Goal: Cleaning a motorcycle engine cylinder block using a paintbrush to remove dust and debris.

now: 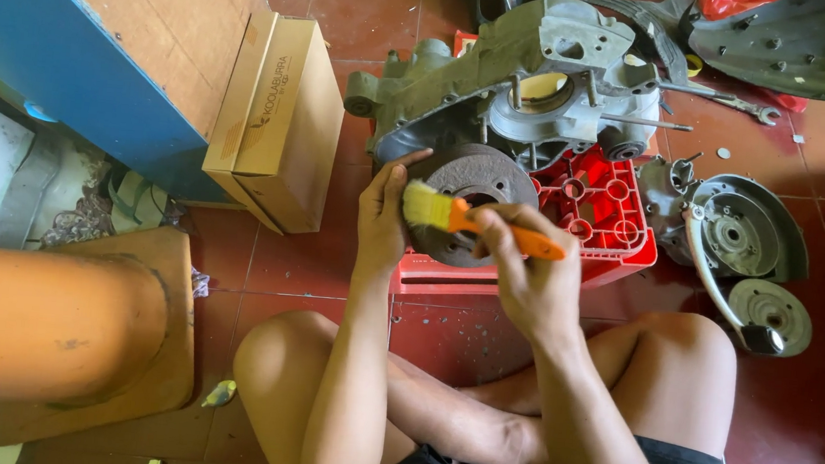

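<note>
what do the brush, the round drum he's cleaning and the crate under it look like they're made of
Orange-handled brush: glossy handle, likely plastic; pale yellow bristles, probably synthetic. Round brown drum: dull, rusty-looking surface, likely cast iron or steel. Red crate: moulded round holes and an even shine suggest plastic.

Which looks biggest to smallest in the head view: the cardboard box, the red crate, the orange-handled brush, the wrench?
1. Cardboard box.
2. Red crate, partly hidden under the engine casing, so it may rival the box.
3. Orange-handled brush.
4. Wrench, similar in length; unsure.
</note>
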